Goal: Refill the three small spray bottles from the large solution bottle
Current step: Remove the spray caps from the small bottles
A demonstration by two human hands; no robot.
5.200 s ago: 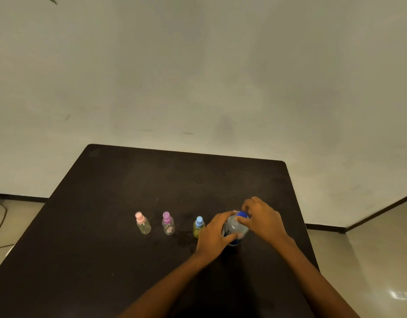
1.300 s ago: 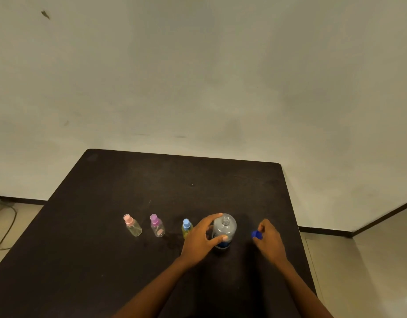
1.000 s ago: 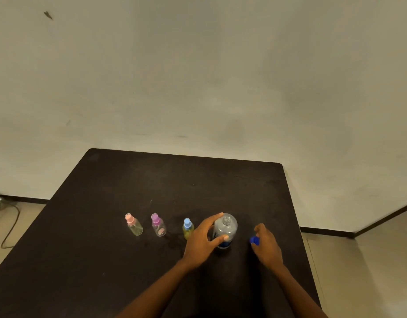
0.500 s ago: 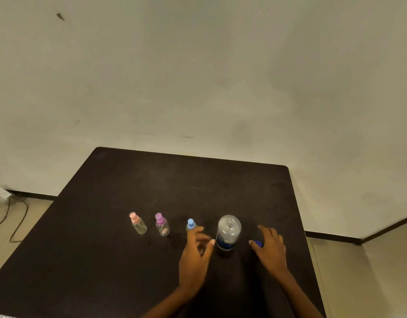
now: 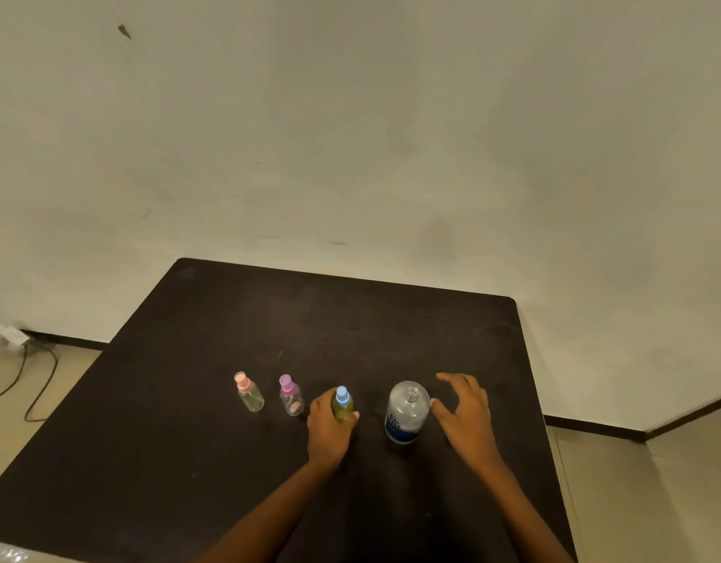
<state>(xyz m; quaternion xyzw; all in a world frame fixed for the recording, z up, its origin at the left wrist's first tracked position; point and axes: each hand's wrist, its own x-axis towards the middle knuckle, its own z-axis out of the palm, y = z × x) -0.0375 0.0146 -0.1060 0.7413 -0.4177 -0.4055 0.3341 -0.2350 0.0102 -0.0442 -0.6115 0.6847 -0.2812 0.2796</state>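
Three small spray bottles stand in a row on the dark table [image 5: 228, 461]: a pink-capped one [image 5: 248, 394], a purple-capped one [image 5: 290, 397] and a blue-capped one with yellow-green liquid [image 5: 342, 405]. My left hand [image 5: 328, 428] is wrapped around the blue-capped bottle. The large clear solution bottle [image 5: 405, 414] with a blue label stands upright to the right, its neck uncapped. My right hand [image 5: 466, 414] hovers just right of it, fingers spread, holding nothing. The blue cap is hidden, likely under my right hand.
The table's right edge [image 5: 533, 400] lies close beside my right hand. A plain wall stands behind the table. A cable [image 5: 34, 384] lies on the floor at the left.
My left hand let go of the large bottle and closed on the blue-capped spray bottle. My right hand set the blue cap down and opened beside the large bottle.
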